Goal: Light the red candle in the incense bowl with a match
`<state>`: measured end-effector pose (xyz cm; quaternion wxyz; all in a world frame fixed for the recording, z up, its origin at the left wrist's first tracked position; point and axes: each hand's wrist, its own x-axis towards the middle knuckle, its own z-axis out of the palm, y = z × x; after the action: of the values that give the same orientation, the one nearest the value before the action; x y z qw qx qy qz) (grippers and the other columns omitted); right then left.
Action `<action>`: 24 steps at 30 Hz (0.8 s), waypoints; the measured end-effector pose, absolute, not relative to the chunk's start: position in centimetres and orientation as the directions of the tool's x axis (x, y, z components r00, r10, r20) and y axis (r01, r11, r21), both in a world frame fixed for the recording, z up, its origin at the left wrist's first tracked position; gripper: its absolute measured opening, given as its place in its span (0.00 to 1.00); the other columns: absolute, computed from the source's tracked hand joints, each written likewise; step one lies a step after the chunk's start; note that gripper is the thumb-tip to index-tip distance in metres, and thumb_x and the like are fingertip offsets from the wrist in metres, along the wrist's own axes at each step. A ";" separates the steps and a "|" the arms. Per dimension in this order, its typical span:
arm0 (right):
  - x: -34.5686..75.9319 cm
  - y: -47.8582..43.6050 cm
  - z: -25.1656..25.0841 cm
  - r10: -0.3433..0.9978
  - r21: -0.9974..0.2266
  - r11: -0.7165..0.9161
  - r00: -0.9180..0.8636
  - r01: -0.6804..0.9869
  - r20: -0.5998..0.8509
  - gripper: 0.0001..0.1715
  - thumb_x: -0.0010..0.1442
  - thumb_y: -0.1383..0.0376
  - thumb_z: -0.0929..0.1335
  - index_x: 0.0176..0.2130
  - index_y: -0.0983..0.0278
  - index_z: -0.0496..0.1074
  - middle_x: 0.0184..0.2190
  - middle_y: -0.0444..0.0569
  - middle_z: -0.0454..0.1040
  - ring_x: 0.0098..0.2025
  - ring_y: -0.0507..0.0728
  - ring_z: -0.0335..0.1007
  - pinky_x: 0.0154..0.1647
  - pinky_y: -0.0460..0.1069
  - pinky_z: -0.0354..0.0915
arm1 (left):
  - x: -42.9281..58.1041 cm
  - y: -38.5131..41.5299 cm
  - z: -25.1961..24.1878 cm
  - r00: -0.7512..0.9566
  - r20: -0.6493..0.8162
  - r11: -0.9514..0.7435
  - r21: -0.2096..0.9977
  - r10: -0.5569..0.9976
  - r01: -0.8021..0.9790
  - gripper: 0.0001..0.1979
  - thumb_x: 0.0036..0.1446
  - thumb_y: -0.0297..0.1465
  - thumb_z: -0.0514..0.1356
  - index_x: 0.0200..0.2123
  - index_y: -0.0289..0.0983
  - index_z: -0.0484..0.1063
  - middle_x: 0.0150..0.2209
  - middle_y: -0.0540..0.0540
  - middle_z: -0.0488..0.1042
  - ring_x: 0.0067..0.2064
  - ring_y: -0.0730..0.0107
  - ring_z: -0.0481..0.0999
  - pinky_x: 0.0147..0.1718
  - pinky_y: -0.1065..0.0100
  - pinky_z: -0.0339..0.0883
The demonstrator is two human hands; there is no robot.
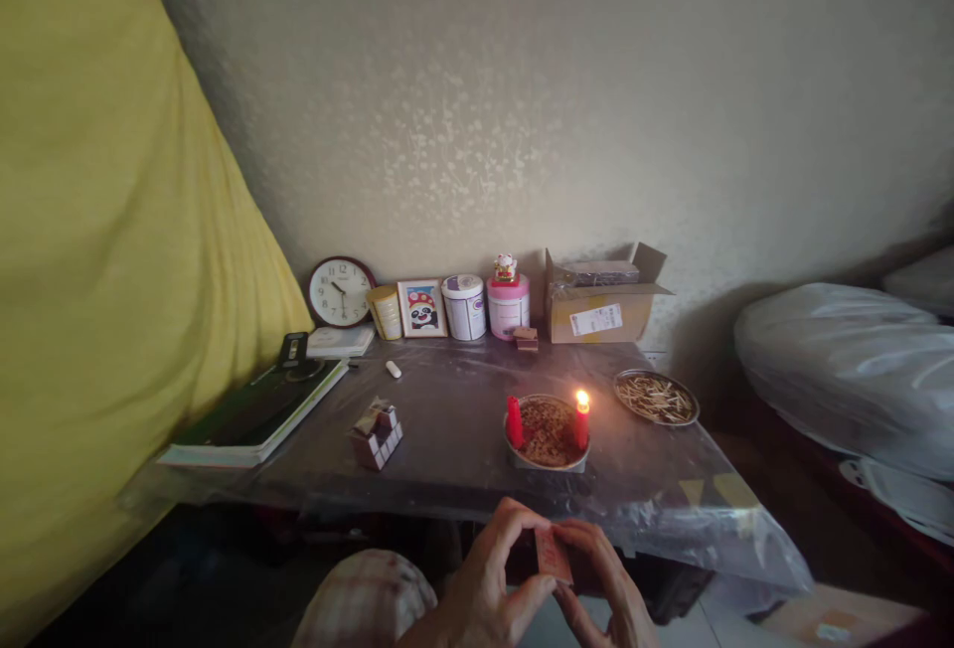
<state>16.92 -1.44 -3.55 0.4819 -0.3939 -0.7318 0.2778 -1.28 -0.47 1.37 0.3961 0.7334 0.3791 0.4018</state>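
Note:
Both my hands meet low in the frame, in front of the table's near edge. My left hand (488, 583) and my right hand (607, 583) pinch a small reddish matchbox (554, 556) between their fingertips. Just beyond them on the plastic-covered table (447, 449) stands a round bowl (548, 459) of brown grains. In it stand an unlit red candle (514, 421) on the left and a burning red candle (581, 419) on the right.
A metal dish of matchsticks (656, 398) sits right of the bowl. A stack of small matchboxes (378, 434), books (257, 414), a clock (341, 291), a framed picture (422, 308), two jars (486, 306) and a cardboard box (602, 308) fill the table. Yellow fabric (96, 280) hangs left; a wrapped bundle (850, 360) lies right.

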 end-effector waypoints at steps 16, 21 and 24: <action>17.5 -1.0 -5.8 0.804 -0.675 0.573 -0.156 0.465 0.574 0.27 0.60 0.62 0.69 0.58 0.59 0.64 0.53 0.55 0.72 0.52 0.61 0.73 0.50 0.49 0.72 | -1.0 -0.5 0.2 0.406 0.425 -0.538 0.814 0.809 0.220 0.22 0.49 0.19 0.59 0.48 0.37 0.66 0.45 0.42 0.68 0.48 0.60 0.70 0.49 0.58 0.65; 17.5 -1.1 -5.7 0.801 -0.669 0.573 -0.154 0.473 0.578 0.26 0.60 0.62 0.69 0.57 0.59 0.65 0.53 0.55 0.72 0.53 0.61 0.73 0.51 0.49 0.71 | -1.1 -0.5 0.2 0.411 0.421 -0.538 0.811 0.809 0.229 0.22 0.49 0.20 0.60 0.48 0.38 0.66 0.46 0.42 0.68 0.49 0.59 0.70 0.49 0.58 0.65; 17.5 -1.1 -5.2 0.808 -0.672 0.568 -0.167 0.475 0.564 0.25 0.60 0.61 0.69 0.56 0.59 0.65 0.52 0.55 0.73 0.52 0.60 0.73 0.51 0.50 0.71 | -1.1 -0.5 0.2 0.416 0.423 -0.543 0.808 0.805 0.230 0.22 0.49 0.20 0.60 0.49 0.38 0.65 0.46 0.41 0.67 0.49 0.59 0.70 0.49 0.57 0.65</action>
<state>17.48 -1.12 -5.15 0.4800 -0.4313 -0.7439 0.1737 -1.13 -0.51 0.24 0.3400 0.7697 0.3362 0.4230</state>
